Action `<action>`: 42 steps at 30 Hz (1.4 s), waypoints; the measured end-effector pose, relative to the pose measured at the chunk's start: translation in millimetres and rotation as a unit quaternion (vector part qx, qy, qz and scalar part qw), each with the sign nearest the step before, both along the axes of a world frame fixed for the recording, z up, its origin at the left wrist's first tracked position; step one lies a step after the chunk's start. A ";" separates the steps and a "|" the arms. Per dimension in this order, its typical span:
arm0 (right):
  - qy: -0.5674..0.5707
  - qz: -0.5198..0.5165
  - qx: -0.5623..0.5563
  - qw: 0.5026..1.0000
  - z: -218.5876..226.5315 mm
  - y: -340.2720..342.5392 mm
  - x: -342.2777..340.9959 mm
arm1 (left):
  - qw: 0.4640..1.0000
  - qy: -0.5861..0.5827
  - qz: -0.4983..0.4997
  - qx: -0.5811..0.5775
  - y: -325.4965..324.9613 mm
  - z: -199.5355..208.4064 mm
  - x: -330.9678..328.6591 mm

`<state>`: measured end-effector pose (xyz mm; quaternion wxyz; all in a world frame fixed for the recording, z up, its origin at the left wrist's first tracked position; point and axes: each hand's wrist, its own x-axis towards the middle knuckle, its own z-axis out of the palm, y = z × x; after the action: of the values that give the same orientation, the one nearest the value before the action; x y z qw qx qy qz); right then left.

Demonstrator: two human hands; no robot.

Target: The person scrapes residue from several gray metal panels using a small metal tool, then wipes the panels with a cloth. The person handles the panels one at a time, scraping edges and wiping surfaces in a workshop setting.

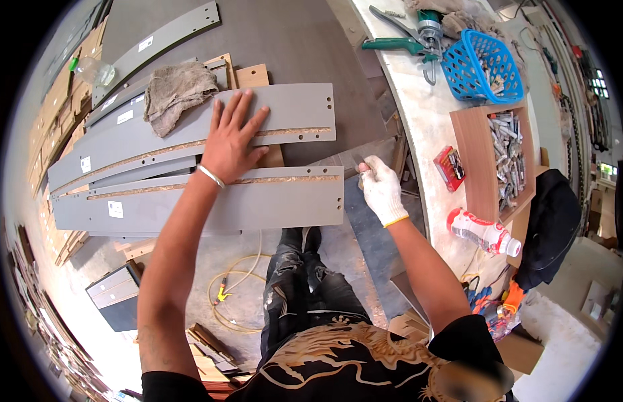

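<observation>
My bare left hand lies with fingers spread on a grey panel that has a groove showing raw chipboard and small holes at its end. A second grooved grey panel lies nearer to me, partly under my left wrist. My right hand, in a white knit glove, is closed just off the panels' right ends. A small dark tip pokes out by its thumb; what it belongs to is hidden. A crumpled grey-brown rag rests on the panels left of my left hand.
To the right, a white bench bears a green-handled caulking gun, a blue basket, a wooden box of metal fittings, a red packet and a red-and-white bottle. A yellow hose coils on the floor.
</observation>
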<state>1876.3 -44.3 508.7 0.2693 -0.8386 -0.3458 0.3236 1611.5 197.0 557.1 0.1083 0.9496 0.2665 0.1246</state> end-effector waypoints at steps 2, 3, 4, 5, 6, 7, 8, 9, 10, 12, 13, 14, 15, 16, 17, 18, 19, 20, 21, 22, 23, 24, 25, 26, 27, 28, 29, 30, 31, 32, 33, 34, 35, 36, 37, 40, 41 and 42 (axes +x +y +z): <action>0.003 -0.004 0.025 1.000 4.5 -16.4 -8.8 | 1.000 -0.011 0.017 0.001 -31.4 4.5 -13.5; 0.004 -0.004 0.040 0.999 9.7 -21.2 -15.1 | 0.999 -0.016 0.022 -0.017 -45.4 2.4 -28.8; -0.010 0.005 0.032 0.999 17.1 -26.4 -21.7 | 0.999 -0.009 0.041 -0.010 -58.6 0.2 -44.8; -0.025 0.014 0.023 0.999 26.3 -31.2 -27.9 | 0.998 -0.003 0.062 -0.003 -70.4 -2.2 -62.8; -0.041 0.023 0.014 0.999 35.6 -35.3 -31.9 | 0.997 0.002 0.081 0.005 -76.5 -3.3 -79.0; -0.074 0.045 0.024 0.996 40.8 -38.7 -32.9 | 0.994 0.003 0.107 0.027 -75.6 -6.9 -96.1; -0.106 0.068 0.034 0.991 44.1 -41.0 -33.5 | 0.990 0.005 0.133 0.048 -71.8 -11.2 -117.9; -0.136 0.093 0.043 0.985 45.6 -42.7 -35.2 | 0.983 0.015 0.174 0.059 -64.3 -18.1 -142.4; -0.166 0.115 0.050 0.978 46.6 -46.7 -37.7 | 0.976 0.037 0.206 0.064 -52.9 -21.1 -163.3; -0.168 0.151 0.024 0.974 51.4 -43.9 -44.4 | 0.954 0.059 0.283 0.080 -32.3 -26.7 -210.6; -0.173 0.171 -0.010 0.970 58.9 -41.1 -48.5 | 0.946 0.077 0.305 0.078 -28.8 -30.1 -220.4; -0.177 0.192 -0.044 0.964 63.4 -41.3 -53.8 | 0.937 0.094 0.327 0.076 -26.2 -34.0 -229.6; -0.192 0.195 -0.034 0.961 53.9 -49.4 -58.1 | 0.929 0.109 0.346 0.072 -23.3 -40.0 -231.6; -0.197 0.185 -0.035 0.962 49.9 -56.7 -64.9 | 0.928 0.110 0.350 0.073 -22.6 -42.2 -231.4; -0.202 0.175 -0.035 0.963 46.7 -64.7 -72.6 | 0.926 0.118 0.352 0.071 -22.6 -43.7 -232.4; -0.207 0.168 -0.035 0.963 43.7 -69.2 -79.7 | 0.923 0.126 0.356 0.070 -22.6 -43.7 -232.1; -0.212 0.152 -0.047 0.964 42.3 -73.0 -87.1 | 0.925 0.124 0.353 0.068 -22.8 -41.4 -228.2; -0.227 0.140 -0.046 0.963 40.9 -75.4 -92.9 | 0.926 0.124 0.352 0.062 -23.6 -38.6 -225.2; -0.241 0.128 -0.044 0.961 40.7 -76.6 -97.0 | 0.925 0.131 0.353 0.060 -23.9 -36.7 -223.2; -0.256 0.114 -0.042 0.959 40.2 -76.5 -101.2 | 0.923 0.138 0.353 0.059 -24.0 -34.0 -222.2; -0.259 0.107 -0.054 0.958 39.7 -75.1 -105.4 | 0.924 0.138 0.352 0.061 -23.9 -30.7 -222.0; -0.264 0.099 -0.069 0.957 40.4 -74.9 -108.1 | 0.925 0.137 0.348 0.061 -24.6 -29.6 -218.2; -0.269 0.089 -0.085 0.955 41.1 -73.4 -112.1 | 0.927 0.136 0.343 0.061 -23.0 -26.9 -216.0; -0.264 0.075 -0.094 0.957 41.3 -71.6 -118.8 | 0.927 0.162 0.331 0.068 -19.8 -21.7 -217.0; -0.260 0.060 -0.103 0.958 40.1 -70.0 -125.2 | 0.927 0.186 0.317 0.075 -16.9 -16.9 -218.5; -0.259 0.043 -0.117 0.958 39.9 -70.7 -129.2 | 0.928 0.208 0.300 0.076 -17.1 -9.8 -211.5; -0.258 0.023 -0.125 0.958 39.7 -70.3 -132.4 | 0.936 0.224 0.263 0.064 -14.7 -0.8 -206.5; -0.255 0.005 -0.133 0.958 39.9 -69.4 -137.8 | 0.950 0.195 0.236 0.063 -12.6 -1.3 -209.4; -0.252 -0.013 -0.141 0.957 40.0 -67.9 -143.4 | 0.962 0.166 0.208 0.060 -9.1 -3.3 -213.1; -0.249 -0.035 -0.142 0.957 39.8 -65.1 -147.0 | 0.973 0.137 0.179 0.057 -5.2 -6.1 -217.1; -0.243 -0.056 -0.145 0.957 38.0 -62.6 -151.7 | 0.980 0.086 0.167 0.061 -5.9 -9.9 -222.6; -0.243 -0.082 -0.150 0.955 39.3 -60.8 -154.4 | 0.981 0.074 0.168 0.056 -6.9 -13.1 -222.3; -0.223 -0.105 -0.180 0.952 41.2 -60.0 -158.9 | 0.982 0.063 0.169 0.051 -8.6 -15.4 -223.3; -0.227 -0.119 -0.186 0.949 42.7 -55.8 -164.4 | 0.983 0.052 0.172 0.043 -9.4 -17.2 -221.0; -0.221 -0.130 -0.191 0.948 41.3 -51.7 -170.5 | 0.983 0.051 0.173 0.032 -8.7 -11.0 -216.7; -0.215 -0.160 -0.216 0.939 41.6 -38.6 -196.2 | 0.984 0.060 0.168 0.024 -9.0 -9.3 -219.0; -0.217 -0.168 -0.215 0.937 41.5 -34.0 -204.1 | 0.984 0.060 0.170 0.017 -9.2 -8.3 -217.7; -0.219 -0.176 -0.214 0.936 42.5 -29.3 -213.3 | 0.984 0.059 0.170 0.012 -8.6 -10.1 -217.4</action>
<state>1663.0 -73.6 551.2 0.0540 -0.9738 -0.1656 0.1460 1394.1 188.3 547.1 0.0584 0.8975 0.4282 0.0877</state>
